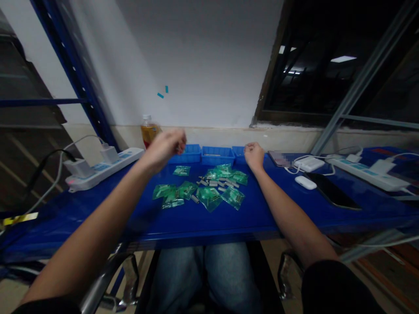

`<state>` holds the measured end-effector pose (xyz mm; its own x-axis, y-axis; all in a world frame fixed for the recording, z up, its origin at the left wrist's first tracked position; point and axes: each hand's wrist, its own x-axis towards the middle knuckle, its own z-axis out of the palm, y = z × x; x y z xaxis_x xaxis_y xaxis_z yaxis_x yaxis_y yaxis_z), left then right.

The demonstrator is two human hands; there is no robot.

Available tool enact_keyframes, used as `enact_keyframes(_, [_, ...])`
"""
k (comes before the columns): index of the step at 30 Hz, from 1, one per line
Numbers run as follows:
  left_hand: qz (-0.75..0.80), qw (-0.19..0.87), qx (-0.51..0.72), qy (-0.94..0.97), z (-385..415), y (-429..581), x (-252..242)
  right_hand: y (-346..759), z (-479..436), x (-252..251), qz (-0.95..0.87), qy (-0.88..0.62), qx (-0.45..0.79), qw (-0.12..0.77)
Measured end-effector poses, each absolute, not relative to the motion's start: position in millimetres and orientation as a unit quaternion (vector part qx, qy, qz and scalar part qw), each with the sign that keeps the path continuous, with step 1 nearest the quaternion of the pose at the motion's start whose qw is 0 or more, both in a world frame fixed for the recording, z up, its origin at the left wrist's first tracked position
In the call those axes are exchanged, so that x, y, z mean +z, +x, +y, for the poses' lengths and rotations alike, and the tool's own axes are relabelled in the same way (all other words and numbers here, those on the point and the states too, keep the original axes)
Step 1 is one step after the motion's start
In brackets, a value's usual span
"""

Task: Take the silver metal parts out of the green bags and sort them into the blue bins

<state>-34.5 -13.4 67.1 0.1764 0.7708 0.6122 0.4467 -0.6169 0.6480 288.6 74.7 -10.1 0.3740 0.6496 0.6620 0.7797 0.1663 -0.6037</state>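
My left hand is raised in front of the left blue bin, its fingers curled together. Motion blurs it, and whatever it may hold cannot be made out. My right hand is at the right blue bin, fingertips pinched together; any small item between them is hidden. A middle blue bin stands between the two. On the table in front of the bins lie several small clear bags with green contents, spread around a loose heap of small grey metallic pieces. One such bag lies apart, nearer the left bin.
Behind my left hand stands a bottle of amber drink. White power strips lie at the left and right of the blue table. A black phone, a white earbud case and cables are on the right.
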Motion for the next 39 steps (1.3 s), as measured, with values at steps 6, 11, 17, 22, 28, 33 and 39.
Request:
enact_keyframes(6, [0.380,0.144,0.191,0.894,11,-19,0,295,75,-18,-0.591,-0.683,-0.113,0.413])
enact_keyframes(11, [0.351,0.088,0.163,0.918,16,-14,-6,299,70,-24,-0.551,-0.729,-0.128,0.385])
enact_keyframes(17, [0.435,0.173,0.278,0.839,7,-16,-3,284,61,-15,-0.577,-0.710,-0.130,0.381])
enact_keyframes(22, [0.428,0.286,0.403,0.757,4,-16,-4,232,36,5,-0.718,-0.547,-0.109,0.416])
enact_keyframes(28, [0.380,0.488,0.529,0.581,8,-8,-13,168,2,4,-0.831,-0.387,-0.088,0.389])
enact_keyframes(33, [0.365,0.522,0.520,0.568,7,-2,-19,159,-1,-8,-0.853,-0.359,-0.094,0.368])
enact_keyframes(39, [0.426,0.342,0.423,0.723,-1,-5,-13,169,6,0,-0.833,-0.384,-0.123,0.378])
